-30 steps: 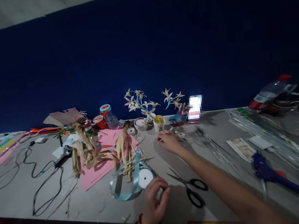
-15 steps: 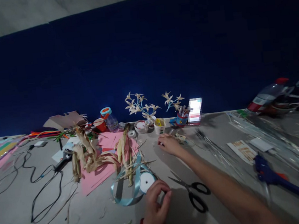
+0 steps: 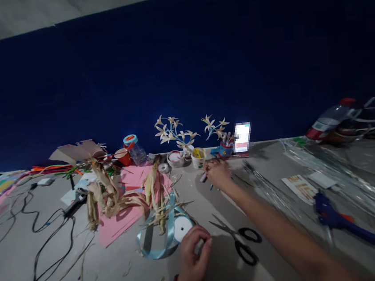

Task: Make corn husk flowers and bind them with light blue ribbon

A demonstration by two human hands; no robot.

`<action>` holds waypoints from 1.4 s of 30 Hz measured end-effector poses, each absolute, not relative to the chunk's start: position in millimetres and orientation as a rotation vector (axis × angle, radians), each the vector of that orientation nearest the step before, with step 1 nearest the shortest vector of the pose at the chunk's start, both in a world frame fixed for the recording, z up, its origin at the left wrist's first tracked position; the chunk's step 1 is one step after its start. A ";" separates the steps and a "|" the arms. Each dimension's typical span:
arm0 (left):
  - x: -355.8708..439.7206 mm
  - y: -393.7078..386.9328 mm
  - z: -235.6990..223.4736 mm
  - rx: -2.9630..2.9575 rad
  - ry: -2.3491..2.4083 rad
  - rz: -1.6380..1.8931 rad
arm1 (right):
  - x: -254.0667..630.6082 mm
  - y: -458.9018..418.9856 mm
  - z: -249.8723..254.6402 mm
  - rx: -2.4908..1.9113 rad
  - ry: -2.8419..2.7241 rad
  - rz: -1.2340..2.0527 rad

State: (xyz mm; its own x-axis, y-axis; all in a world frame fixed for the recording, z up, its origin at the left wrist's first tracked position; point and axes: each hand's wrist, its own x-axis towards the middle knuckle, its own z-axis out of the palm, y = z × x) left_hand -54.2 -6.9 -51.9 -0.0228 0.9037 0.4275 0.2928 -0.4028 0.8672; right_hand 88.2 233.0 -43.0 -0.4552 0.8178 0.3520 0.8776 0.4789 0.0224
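My right hand (image 3: 218, 173) reaches down to the table in front of a white tub (image 3: 198, 158). Its fingers point down and are bunched together; what they hold, if anything, is hidden. A small greyish-purple piece (image 3: 204, 177) lies by the fingertips. Nearer to me, my left hand (image 3: 196, 253) rests with loosely curled fingers, a gap between thumb and forefinger. It lies against or just beside a white spool (image 3: 183, 228) with loops of light blue ribbon (image 3: 159, 252). Between my left hand and right forearm lie black-handled scissors (image 3: 240, 240), blades apart.
Dried corn husks (image 3: 113, 199) lie over pink paper (image 3: 122, 223) on the left. Pale husk flowers (image 3: 176, 130) stand at the back, near a pen holder (image 3: 226, 149). A blue glue gun (image 3: 332, 214) and wire bundles (image 3: 269, 187) lie to the right. Cables (image 3: 72, 242) loop at left.
My right hand has moved slightly right, onto the spot where small husk scraps lay. The greyish-purple piece now shows beside its fingertips. My left hand stays by the spool.
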 end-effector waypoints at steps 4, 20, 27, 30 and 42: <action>-57.0 -11.0 -50.7 1.690 1.238 1.457 | 107.8 201.4 -33.2 -1.411 -2.483 -0.165; -83.6 -46.7 -54.6 1.784 1.383 1.504 | 38.2 141.0 -56.4 -1.045 -2.681 0.381; -126.4 -47.5 -66.5 1.783 1.993 1.502 | 54.8 119.8 -41.7 -1.003 -2.645 0.564; -136.1 -34.4 -67.9 1.901 2.118 1.281 | 45.1 111.1 -41.8 -1.009 -2.624 0.635; -160.0 -20.4 -84.9 1.812 2.289 1.152 | 61.6 118.6 -51.8 -1.031 -2.454 0.815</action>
